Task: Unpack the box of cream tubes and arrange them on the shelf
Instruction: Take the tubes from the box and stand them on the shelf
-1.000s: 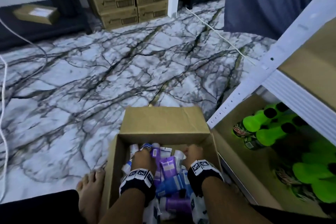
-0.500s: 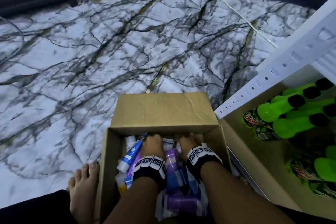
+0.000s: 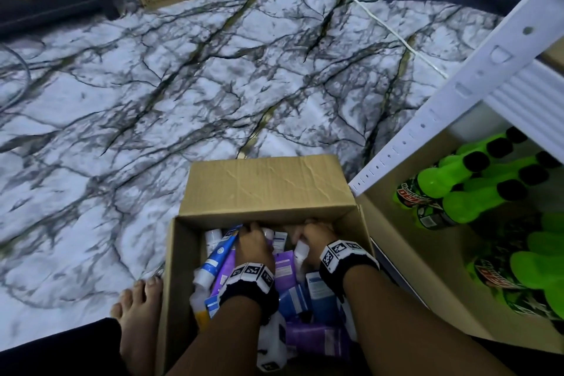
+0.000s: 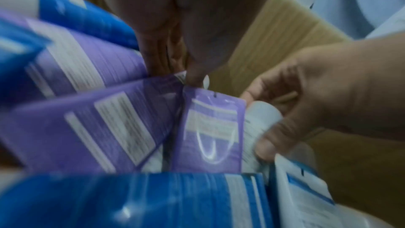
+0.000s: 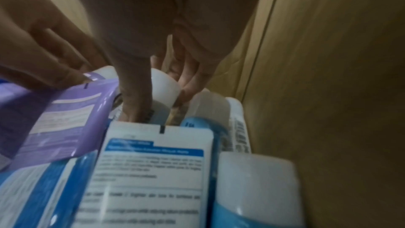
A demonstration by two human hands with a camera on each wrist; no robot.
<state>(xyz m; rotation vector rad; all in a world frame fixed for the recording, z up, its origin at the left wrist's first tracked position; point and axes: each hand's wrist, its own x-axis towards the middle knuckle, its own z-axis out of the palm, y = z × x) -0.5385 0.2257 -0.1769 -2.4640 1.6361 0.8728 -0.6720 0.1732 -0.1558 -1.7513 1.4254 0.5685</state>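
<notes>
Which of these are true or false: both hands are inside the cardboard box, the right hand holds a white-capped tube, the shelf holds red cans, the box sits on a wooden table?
1. Both the left hand and right hand are inside the cardboard box. True.
2. The right hand grips a white-capped tube. True.
3. The shelf holds red cans. False: green bottles lie there.
4. The box sits on a wooden table. False: it sits on the marble-patterned floor.

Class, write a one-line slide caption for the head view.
Both hands, left hand and right hand, dig among tubes in an open box beside a shelf.
</notes>
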